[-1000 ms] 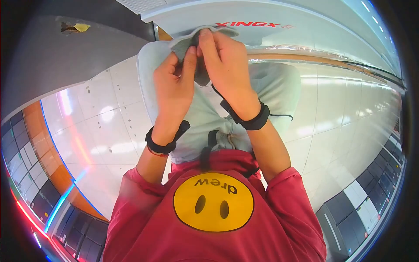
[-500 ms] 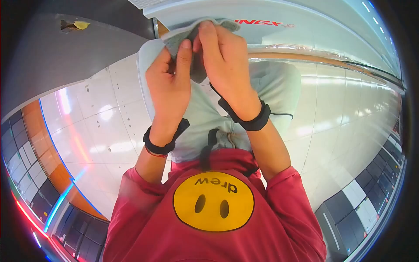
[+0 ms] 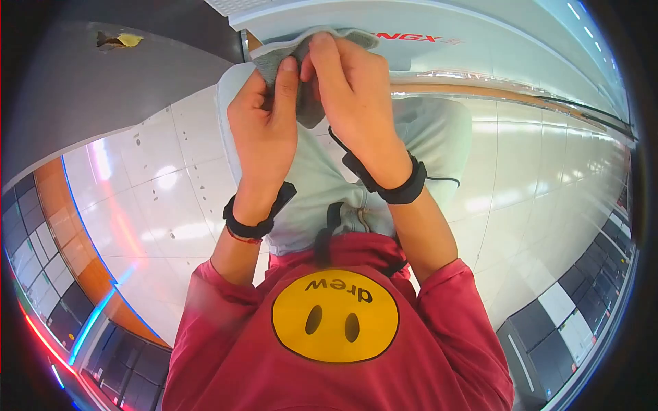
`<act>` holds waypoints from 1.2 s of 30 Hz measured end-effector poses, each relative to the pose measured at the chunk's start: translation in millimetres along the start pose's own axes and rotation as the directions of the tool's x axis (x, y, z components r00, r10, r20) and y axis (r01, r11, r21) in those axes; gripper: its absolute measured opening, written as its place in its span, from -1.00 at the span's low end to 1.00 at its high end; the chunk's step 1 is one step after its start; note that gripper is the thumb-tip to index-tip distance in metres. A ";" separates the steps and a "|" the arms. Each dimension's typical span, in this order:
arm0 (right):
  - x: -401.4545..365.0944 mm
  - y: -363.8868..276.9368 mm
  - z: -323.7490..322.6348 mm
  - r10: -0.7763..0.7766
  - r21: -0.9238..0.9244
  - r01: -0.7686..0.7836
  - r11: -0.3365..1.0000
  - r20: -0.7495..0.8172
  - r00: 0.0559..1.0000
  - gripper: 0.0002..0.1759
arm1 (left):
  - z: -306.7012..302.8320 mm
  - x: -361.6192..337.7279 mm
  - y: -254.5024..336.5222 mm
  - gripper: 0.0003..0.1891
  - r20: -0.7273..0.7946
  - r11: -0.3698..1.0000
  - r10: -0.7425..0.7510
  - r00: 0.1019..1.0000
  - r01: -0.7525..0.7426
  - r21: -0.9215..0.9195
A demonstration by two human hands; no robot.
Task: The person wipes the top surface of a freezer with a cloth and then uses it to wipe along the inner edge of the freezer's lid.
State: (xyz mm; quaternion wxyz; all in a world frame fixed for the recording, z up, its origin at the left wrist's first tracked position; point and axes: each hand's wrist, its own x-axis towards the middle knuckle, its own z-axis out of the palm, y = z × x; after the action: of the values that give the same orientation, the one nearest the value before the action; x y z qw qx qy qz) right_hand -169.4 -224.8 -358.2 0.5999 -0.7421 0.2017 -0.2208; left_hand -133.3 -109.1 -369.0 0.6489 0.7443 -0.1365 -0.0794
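Head view: the left hand (image 3: 264, 130) and right hand (image 3: 353, 103) meet in front of the chest, above the light trousers (image 3: 322, 195). Both hold a grey cloth (image 3: 269, 60) just in front of a white appliance (image 3: 480, 41). The fingers (image 3: 288, 75) of each hand are pressed together, pinching the cloth's bunched upper edge, with the thumbs nearly touching. The rest of it hangs between the palms. It looks soft, light and limp, so it will likely sag and fold; gripping it along an edge or corner would keep it spread. A black wristband (image 3: 397, 188) circles each wrist.
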 end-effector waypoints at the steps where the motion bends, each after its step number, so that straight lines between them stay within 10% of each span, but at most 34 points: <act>1: -0.3 4.6 -1.8 0.020 0.007 -0.020 1.000 0.002 1.000 -0.47 | -0.8 1.1 -2.5 -0.72 0.020 1.000 -0.010 1.000 0.010 0.009; 36: 2.2 -5.2 -6.0 0.202 0.267 -0.208 0.941 0.050 0.978 -0.45 | -3.5 0.9 9.1 -0.68 -0.009 0.998 -0.024 1.000 0.024 0.060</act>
State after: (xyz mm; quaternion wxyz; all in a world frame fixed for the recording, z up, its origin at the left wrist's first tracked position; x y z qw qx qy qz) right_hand -170.8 -229.8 -351.9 0.7177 -0.6303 0.2392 -0.1746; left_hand -132.3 -107.2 -359.4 0.6260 0.7652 -0.1272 -0.0799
